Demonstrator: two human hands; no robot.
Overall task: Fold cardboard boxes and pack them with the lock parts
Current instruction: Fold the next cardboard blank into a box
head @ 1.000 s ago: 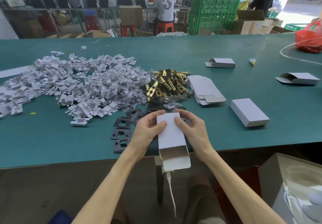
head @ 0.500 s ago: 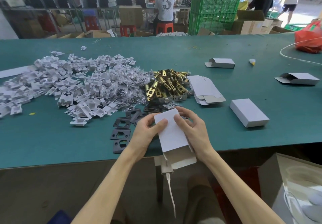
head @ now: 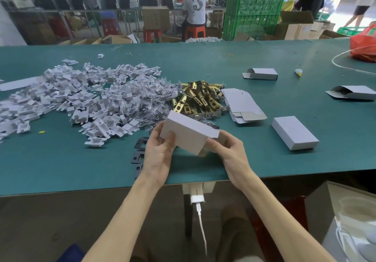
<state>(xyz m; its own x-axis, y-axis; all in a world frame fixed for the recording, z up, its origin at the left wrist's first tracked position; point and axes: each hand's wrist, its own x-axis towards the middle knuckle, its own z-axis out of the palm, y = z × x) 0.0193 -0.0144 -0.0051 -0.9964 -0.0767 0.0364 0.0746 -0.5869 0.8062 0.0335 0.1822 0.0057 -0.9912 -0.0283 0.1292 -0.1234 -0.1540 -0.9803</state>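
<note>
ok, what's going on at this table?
A person holds a white cardboard box in both hands over the green table: left hand grips its left end, right hand grips the right end. Behind lie brass latches, white inserts and flat box blanks. One closed box sits to the right.

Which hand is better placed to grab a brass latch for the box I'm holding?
Probably the right hand: it holds the box at its open end, brass latches just beyond, while the left hand grips the closed end and can steady it.
</note>
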